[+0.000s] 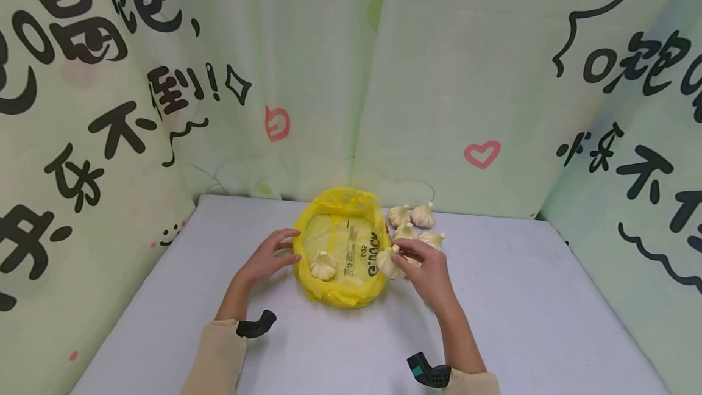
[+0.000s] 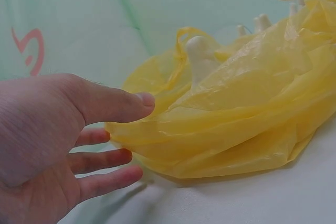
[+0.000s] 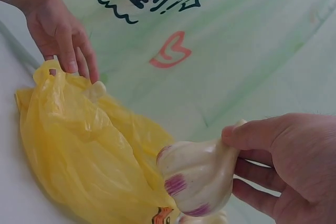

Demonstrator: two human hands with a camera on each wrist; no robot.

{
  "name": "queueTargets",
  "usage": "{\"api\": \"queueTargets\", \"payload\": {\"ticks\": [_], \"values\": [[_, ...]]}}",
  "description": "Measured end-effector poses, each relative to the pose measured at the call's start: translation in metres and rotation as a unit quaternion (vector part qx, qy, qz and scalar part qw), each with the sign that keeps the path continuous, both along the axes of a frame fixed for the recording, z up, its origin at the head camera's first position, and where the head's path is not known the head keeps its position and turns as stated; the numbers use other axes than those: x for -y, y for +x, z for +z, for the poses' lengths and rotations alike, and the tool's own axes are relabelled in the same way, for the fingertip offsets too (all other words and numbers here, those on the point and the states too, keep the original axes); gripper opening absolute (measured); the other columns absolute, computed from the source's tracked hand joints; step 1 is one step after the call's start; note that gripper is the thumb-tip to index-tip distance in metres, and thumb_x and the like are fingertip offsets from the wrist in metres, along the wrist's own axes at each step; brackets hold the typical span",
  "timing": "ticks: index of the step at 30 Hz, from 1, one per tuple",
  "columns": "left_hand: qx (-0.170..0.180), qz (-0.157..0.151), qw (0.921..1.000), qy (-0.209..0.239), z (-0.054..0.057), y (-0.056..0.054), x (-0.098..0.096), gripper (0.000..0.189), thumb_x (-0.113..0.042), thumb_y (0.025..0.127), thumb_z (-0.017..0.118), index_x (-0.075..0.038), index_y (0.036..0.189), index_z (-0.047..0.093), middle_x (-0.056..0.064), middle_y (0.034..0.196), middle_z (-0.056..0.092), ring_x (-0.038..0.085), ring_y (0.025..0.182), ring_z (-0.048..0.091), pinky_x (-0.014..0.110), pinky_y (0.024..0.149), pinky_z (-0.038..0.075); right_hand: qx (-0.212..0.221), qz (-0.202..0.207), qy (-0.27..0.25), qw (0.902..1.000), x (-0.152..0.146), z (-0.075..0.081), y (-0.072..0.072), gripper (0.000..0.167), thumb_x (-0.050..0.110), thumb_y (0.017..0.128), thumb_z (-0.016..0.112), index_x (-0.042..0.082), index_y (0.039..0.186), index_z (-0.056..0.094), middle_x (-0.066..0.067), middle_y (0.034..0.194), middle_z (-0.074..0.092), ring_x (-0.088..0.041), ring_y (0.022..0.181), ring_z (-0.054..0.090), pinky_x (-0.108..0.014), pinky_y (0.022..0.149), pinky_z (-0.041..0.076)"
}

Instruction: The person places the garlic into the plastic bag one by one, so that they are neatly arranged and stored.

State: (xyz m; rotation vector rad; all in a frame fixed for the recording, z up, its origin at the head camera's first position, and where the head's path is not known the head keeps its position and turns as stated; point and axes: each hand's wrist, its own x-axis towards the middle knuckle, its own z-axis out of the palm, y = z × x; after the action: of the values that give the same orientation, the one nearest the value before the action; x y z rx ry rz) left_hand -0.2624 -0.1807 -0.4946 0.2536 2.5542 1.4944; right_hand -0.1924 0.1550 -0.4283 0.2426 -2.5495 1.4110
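Observation:
A yellow plastic bag [image 1: 341, 297] lies on the table with its mouth spread wide. Inside it, toward the near left, rests one pale garlic bulb [image 1: 323, 267]. My left hand [image 1: 267, 259] is at the bag's left rim, its extended fingers right at the yellow plastic. With my right hand [image 1: 430, 273] I pinch another garlic bulb [image 3: 195, 178] by its stem, between thumb and fingers. This bulb has purple patches and is held up at the bag's right rim.
Several more garlic bulbs [image 1: 422, 216] are grouped just beyond my right hand, beside the bag. The white table [image 1: 526, 303] is backed and flanked by a pale green curtain [image 1: 417, 90] with black lettering.

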Motion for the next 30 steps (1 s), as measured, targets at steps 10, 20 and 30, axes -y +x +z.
{"api": "queueTargets", "payload": {"ticks": [10,20,30], "values": [[0.002,-0.001,1.0000,0.006,-0.003,-0.001,0.000,0.059,-0.021,0.088,0.071,-0.019,0.141,0.047,0.010,0.154,0.033,0.038,0.130,0.048,0.051,0.103,0.047,-0.031,0.025,-0.012,0.9991,0.005,-0.001,-0.006,0.030,0.006,0.084,0.073,0.006,0.114,0.069,-0.010,0.111,0.070,-0.027,0.103,0.067,-0.044,0.092,0.055],[-0.002,-0.002,1.0000,0.007,-0.003,-0.001,0.001,0.059,-0.020,0.087,0.072,-0.018,0.140,0.047,0.010,0.153,0.034,0.038,0.130,0.048,0.050,0.103,0.047,-0.037,0.037,-0.007,0.9986,0.013,0.000,-0.009,0.027,0.008,0.085,0.072,0.006,0.113,0.069,-0.010,0.111,0.070,-0.027,0.103,0.068,-0.041,0.092,0.055],[0.005,0.004,0.9999,0.011,-0.003,-0.001,0.000,0.059,-0.020,0.087,0.072,-0.020,0.140,0.047,0.009,0.153,0.034,0.036,0.131,0.048,0.050,0.103,0.047,-0.031,0.049,-0.019,0.9981,0.024,-0.002,-0.018,0.029,0.008,0.085,0.072,0.004,0.113,0.069,-0.012,0.112,0.070,-0.028,0.103,0.068,-0.043,0.092,0.055]]}}
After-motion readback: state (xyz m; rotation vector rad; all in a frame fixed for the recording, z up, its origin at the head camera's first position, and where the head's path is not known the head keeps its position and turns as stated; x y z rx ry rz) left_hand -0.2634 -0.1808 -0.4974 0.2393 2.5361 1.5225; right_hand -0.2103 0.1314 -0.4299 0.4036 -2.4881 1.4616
